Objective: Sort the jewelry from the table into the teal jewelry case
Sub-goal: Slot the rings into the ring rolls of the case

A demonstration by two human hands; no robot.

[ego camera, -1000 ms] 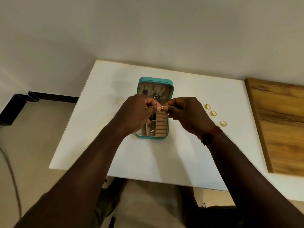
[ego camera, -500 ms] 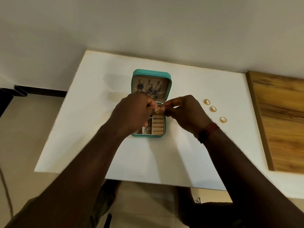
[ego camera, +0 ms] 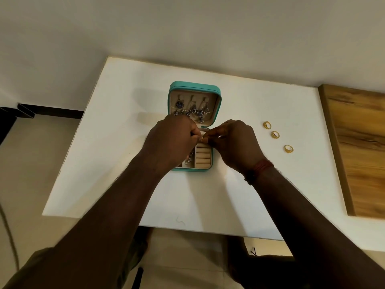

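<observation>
the fingertips of the left hand [ego camera: 173, 140] and right hand [ego camera: 233, 140] meet pinched together on a small gold ring [ego camera: 202, 139], held just above the ring rolls [ego camera: 203, 156] of the open teal jewelry case [ego camera: 194, 88]. which hand bears the ring's weight cannot be told. three more gold rings [ego camera: 275, 134] lie on the white table [ego camera: 125, 163] to the right of the case, well apart from it, and earrings [ego camera: 192, 110] hang in its lid.

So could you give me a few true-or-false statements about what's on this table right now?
1. The case is open. True.
2. Five rings lie loose on the table. False: three rings lie there, right of the case.
3. Both hands, left hand and right hand, meet over the case around a small gold ring. True.
4. The lid holds nothing. False: earrings hang in it.
</observation>
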